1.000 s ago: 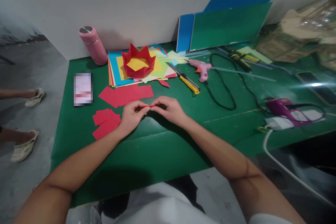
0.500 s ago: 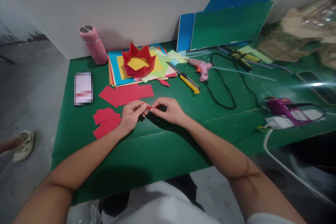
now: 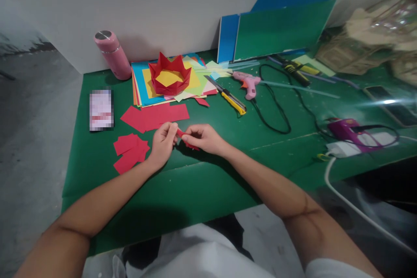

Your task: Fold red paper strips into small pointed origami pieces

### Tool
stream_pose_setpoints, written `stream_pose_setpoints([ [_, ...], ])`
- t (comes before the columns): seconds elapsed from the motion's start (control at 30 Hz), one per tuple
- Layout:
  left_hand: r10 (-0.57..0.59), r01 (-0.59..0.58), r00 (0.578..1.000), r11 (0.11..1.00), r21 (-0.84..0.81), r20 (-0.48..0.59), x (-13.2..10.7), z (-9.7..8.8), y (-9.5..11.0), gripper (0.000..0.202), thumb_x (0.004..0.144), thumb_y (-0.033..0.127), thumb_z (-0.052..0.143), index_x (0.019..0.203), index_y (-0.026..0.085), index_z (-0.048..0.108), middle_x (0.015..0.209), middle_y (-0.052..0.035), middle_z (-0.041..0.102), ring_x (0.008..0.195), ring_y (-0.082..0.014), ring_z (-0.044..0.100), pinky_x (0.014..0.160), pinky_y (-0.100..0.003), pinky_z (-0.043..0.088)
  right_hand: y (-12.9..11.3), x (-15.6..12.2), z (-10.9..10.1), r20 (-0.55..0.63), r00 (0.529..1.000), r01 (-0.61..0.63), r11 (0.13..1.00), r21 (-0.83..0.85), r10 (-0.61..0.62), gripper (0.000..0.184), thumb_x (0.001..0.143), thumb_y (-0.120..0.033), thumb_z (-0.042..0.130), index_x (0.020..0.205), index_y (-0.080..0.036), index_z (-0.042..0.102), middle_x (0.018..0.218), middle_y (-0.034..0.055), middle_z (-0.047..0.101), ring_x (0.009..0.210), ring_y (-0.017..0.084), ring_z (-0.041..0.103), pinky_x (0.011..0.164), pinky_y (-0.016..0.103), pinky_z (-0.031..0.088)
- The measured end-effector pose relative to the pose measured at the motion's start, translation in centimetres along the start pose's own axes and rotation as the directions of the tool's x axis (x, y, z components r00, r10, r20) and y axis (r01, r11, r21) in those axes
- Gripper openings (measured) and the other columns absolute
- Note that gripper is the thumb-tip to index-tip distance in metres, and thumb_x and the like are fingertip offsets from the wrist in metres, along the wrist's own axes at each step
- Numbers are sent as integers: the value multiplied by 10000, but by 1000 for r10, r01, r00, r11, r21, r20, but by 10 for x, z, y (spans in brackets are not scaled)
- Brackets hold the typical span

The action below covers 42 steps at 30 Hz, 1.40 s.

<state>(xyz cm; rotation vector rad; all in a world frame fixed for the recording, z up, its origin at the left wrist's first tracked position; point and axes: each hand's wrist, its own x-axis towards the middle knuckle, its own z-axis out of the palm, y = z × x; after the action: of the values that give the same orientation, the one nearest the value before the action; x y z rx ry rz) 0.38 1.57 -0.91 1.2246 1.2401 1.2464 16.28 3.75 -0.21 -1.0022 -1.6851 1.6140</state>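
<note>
Between my hands is a small piece of red paper [image 3: 181, 133], folded narrow and partly hidden by my fingers. My left hand [image 3: 163, 142] pinches its left end between thumb and fingers. My right hand [image 3: 204, 139] grips the other end, with a bit of red showing below the fingers. Just beyond lie flat red paper pieces [image 3: 156, 117], and more red paper pieces [image 3: 130, 152] overlap beside my left wrist. A pointed red folded-paper ring [image 3: 170, 86] stands on a stack of coloured paper [image 3: 138, 89] at the back.
A yellow utility knife [image 3: 233, 102] and a pink glue gun [image 3: 249, 83] with a black cord lie right of the paper stack. A pink bottle [image 3: 114, 56] stands back left, near a blurred-out phone-sized object [image 3: 101, 110]. A power strip [image 3: 345, 150] is at the right.
Both hands still hold the red paper. More of it now shows between and below my fingers, and my left fingers have tilted upward. The view has shifted slightly.
</note>
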Motion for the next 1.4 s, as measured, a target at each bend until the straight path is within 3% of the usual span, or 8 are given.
stream_pose_setpoints([
  [0.33,-17,17,1000,996,-88,4,5,-4,-2,337,714,473,731,814,162,649,692,-20,684,592,-122,651,587,-239,542,4,1,-14,-126,989,51,985,-164,-72,174,750,-325,614,803,-162,585,653,-5,630,556,93,560,546,214,443],
  [0.47,62,-72,992,994,80,114,5,-9,-6,195,728,329,715,832,171,669,791,-37,707,700,-139,671,639,-244,543,4,0,-24,-107,981,130,961,-243,-160,210,762,-313,642,902,-159,622,741,10,664,631,103,605,603,214,474],
  [0.6,166,-238,958,914,328,233,4,-12,-4,108,767,266,665,836,193,704,798,-32,705,693,-130,628,616,-228,496,5,-1,-24,-44,972,200,909,-365,-232,225,784,-301,645,973,-180,640,760,1,677,653,108,617,644,223,479],
  [0.73,118,-216,959,895,391,258,4,-14,-2,135,786,318,660,800,190,700,746,-22,693,614,-118,574,588,-229,447,6,-3,-21,-36,962,226,861,-456,-272,193,799,-302,643,969,-213,627,802,1,683,724,137,649,701,256,486],
  [0.9,5,-60,982,956,289,189,6,-12,-3,163,762,334,661,791,175,678,718,-15,665,596,-112,549,557,-217,412,4,-4,-22,-114,967,179,926,-332,-228,339,775,-308,677,1064,-226,520,848,12,676,804,170,673,731,296,497],
  [1.07,-94,64,982,982,177,167,8,-10,-2,194,751,352,658,773,161,629,644,17,603,532,-82,496,510,-188,384,4,-1,-28,-131,977,148,978,-147,-167,432,742,-302,699,1074,-218,435,789,-5,661,638,121,607,616,261,457],
  [1.27,-89,5,951,961,275,295,7,-12,3,244,792,386,606,852,163,685,728,-11,661,603,-105,532,580,-219,401,3,3,-22,-131,983,134,991,23,-130,458,697,-259,702,1001,-244,360,689,-87,524,539,64,479,559,216,395],
  [1.4,-59,-23,962,955,294,267,4,-10,5,226,791,383,604,797,169,674,684,-1,642,585,-107,515,560,-217,387,5,4,-21,-108,990,107,980,167,-89,506,676,-287,725,1007,-261,343,708,-96,524,533,52,467,535,194,382],
])
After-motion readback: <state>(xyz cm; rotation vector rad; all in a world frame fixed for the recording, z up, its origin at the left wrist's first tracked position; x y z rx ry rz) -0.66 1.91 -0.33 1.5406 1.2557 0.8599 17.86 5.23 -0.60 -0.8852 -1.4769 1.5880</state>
